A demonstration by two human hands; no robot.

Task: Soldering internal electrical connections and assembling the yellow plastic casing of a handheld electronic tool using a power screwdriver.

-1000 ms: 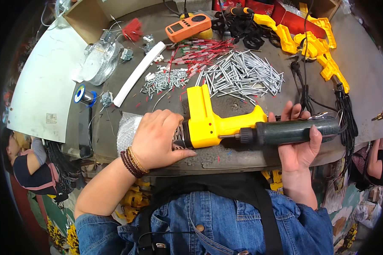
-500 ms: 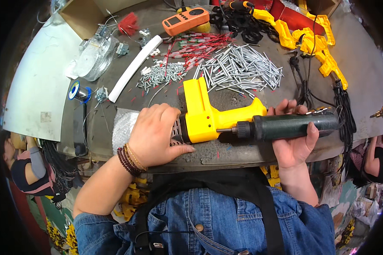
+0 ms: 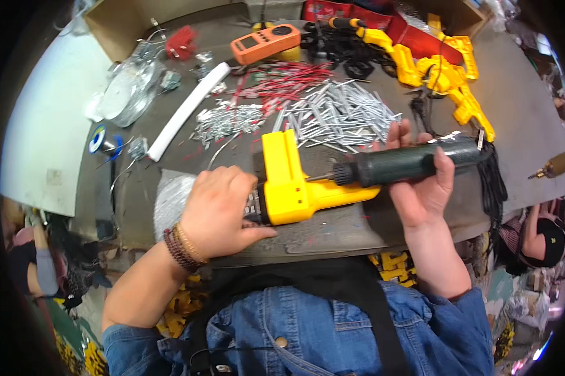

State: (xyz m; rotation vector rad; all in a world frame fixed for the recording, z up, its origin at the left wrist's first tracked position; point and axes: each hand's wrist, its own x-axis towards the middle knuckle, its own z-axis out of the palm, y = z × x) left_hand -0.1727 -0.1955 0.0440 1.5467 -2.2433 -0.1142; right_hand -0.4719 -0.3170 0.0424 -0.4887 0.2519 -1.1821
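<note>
2 hands, 1 yellow housing, 1 dark driver, 1 orange meter, 1 white tube.

Orange handheld meter at far edge of counter. Loose pile of silver screws mid-counter. White bar lies diagonally, left. Yellow plastic housings far right. Clear bag far left.

A grey, worn bench carries the work, its near edge curving past a yellow pistol-shaped tool body that lies on it. Behind that lie a heap of silvery metal pins, a smaller pile of screws, red-tipped wire pieces and a white tube. Farther back are an orange meter, yellow plastic housings, black cables and a clear plastic bag.
</note>
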